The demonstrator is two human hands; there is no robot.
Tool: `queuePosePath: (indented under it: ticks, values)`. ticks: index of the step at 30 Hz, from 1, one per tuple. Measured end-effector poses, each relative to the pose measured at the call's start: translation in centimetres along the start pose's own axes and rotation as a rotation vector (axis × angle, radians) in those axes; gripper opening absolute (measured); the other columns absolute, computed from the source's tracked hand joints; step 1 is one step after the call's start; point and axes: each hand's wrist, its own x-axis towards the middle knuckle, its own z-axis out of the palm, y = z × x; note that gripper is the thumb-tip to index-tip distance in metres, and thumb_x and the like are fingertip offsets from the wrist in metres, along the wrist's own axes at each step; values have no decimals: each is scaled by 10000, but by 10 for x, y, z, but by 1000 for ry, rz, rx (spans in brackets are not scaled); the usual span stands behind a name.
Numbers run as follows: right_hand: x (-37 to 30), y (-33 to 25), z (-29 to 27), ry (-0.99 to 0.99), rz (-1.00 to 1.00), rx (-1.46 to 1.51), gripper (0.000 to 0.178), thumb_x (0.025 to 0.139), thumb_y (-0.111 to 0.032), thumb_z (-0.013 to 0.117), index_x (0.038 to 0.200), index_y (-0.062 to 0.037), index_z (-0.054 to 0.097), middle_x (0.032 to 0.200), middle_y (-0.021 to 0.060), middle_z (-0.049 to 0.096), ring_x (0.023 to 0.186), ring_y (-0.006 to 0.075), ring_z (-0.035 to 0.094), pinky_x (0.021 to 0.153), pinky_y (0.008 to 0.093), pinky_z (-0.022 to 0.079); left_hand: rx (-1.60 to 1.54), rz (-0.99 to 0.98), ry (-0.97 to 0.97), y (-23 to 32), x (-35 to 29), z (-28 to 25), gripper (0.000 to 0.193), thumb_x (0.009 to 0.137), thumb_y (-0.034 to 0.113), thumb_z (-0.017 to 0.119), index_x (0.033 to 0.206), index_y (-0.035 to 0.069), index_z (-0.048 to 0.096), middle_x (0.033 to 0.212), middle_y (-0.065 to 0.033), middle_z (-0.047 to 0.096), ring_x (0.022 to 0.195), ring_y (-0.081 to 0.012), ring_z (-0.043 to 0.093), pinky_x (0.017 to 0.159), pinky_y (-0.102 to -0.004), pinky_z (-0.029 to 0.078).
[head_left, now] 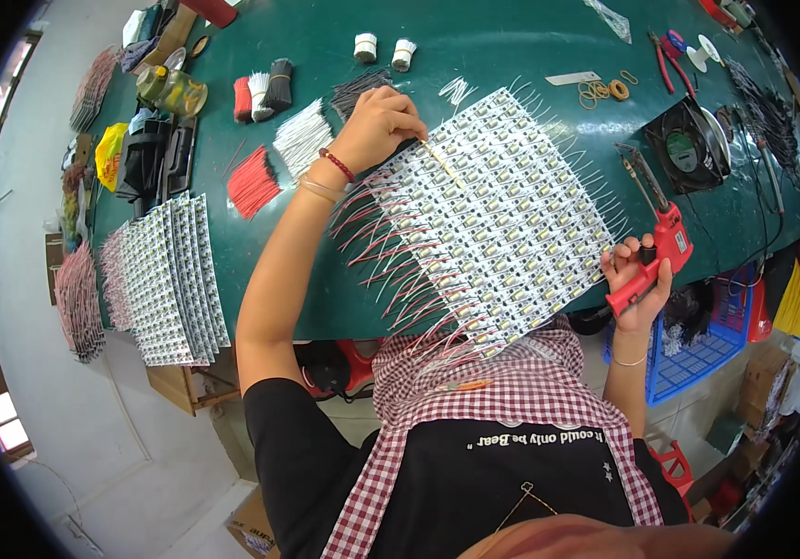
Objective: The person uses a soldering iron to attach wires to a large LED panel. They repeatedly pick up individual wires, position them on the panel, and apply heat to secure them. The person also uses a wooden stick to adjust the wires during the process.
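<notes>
My left hand [381, 126] is closed, the fingers pinched on a thin pale-yellow stick [442, 163] that slants down over a white sheet of LED boards [502, 224]. Red and black-and-white wires fringe the sheet's left side, and short pale wires stand out along its right side. In my right hand [637, 284] is a red soldering gun [670, 242], gripped by its handle beside the sheet's right corner. Its metal tip points up and away from me, apart from the sheet. The sheet's near edge reaches over my checked apron [502, 391].
Left of the sheet lie red wires [253, 184], white wires [303, 132] and black wires [353, 93]. A stack of LED sheets [176, 289] overhangs the table's [502, 47] left edge. A black fan [684, 149], pliers [670, 70] and a blue crate [698, 359] are at right.
</notes>
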Motion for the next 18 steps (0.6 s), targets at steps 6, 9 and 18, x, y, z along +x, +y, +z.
queuePosePath:
  ticks: [6,9,18]
  values:
    - [0,0,-1,7,-1,-7,354,909,-331,622,1133,-96,481,1059,92,541,1042,238,541,1039,519,392,-34,41,6,1,3,5,110,787,100,687,820,182,753,837,46,608,914,-173,528,948,-349,356]
    - [0,0,-1,-2,-1,-10,359,912,-336,618,1139,-95,481,1063,92,541,1047,238,540,1037,519,395,-45,37,-4,4,3,5,110,787,100,686,818,181,753,835,44,607,912,-174,528,952,-351,353]
    - [0,1,2,-41,11,27,318,935,-280,593,1151,-86,463,1078,97,510,1064,241,521,1060,505,374,-47,71,-38,6,5,7,108,790,81,693,838,162,745,872,46,616,917,-177,529,930,-346,360]
